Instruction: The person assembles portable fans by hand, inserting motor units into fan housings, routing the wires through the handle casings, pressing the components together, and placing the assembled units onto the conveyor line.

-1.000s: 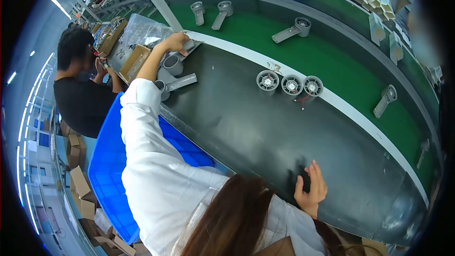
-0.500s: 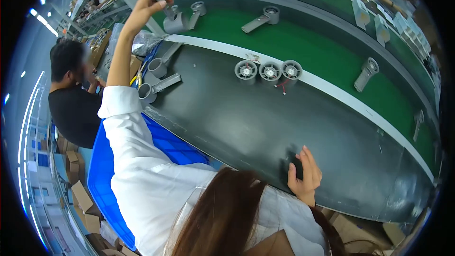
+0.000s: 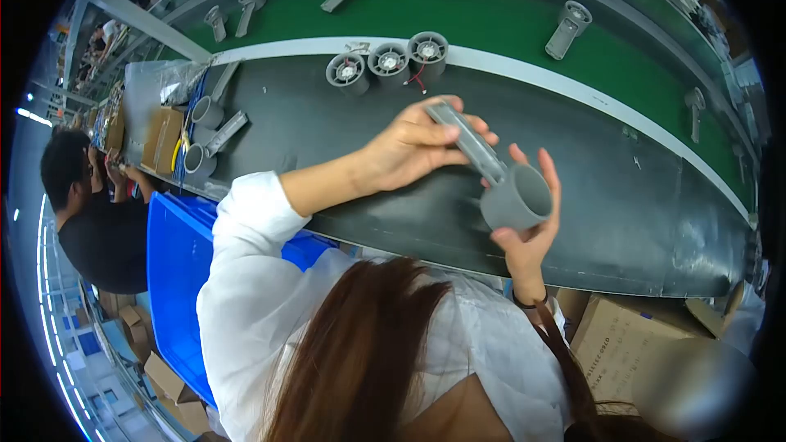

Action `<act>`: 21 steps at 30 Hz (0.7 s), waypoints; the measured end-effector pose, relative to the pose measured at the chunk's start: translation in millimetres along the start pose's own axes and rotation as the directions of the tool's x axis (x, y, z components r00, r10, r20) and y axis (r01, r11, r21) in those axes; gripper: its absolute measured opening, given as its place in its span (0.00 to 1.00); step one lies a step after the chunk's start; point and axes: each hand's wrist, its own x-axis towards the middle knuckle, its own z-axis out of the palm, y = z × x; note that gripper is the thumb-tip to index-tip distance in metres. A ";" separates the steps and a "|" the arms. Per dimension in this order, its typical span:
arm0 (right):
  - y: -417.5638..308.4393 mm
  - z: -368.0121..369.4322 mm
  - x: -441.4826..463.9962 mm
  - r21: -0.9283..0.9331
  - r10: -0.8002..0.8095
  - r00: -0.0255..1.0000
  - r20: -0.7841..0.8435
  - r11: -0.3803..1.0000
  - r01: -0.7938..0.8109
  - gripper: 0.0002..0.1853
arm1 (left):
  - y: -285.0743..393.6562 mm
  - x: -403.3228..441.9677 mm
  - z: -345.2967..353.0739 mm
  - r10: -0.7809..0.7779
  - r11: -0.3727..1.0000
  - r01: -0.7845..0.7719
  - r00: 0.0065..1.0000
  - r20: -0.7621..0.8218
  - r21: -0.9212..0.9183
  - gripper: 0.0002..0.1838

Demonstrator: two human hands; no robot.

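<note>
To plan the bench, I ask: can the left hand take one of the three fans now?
Probably not: the left hand holds the grey part, as does the right hand. Otherwise the fans look free to reach.

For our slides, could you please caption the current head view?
Left hand and right hand hold a gray handled housing above the dark worktop, three fans beyond.
</note>
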 end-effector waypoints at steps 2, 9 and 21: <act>0.9 -6.1 1.2 0.023 0.030 0.998 -0.048 0.999 -0.029 0.50 | -11.2 0.7 0.7 -0.018 1.000 0.018 1.000 -0.018 0.000 0.12; -19.5 -10.4 18.4 0.077 0.104 0.995 -0.010 0.992 -0.103 0.46 | -5.9 -5.7 2.1 0.083 0.868 -0.028 0.992 -0.090 0.496 0.11; -6.6 -17.2 29.5 0.553 0.275 0.936 0.218 0.756 -0.351 0.31 | -4.9 -13.8 0.7 -0.076 0.825 0.074 0.997 -0.020 0.560 0.10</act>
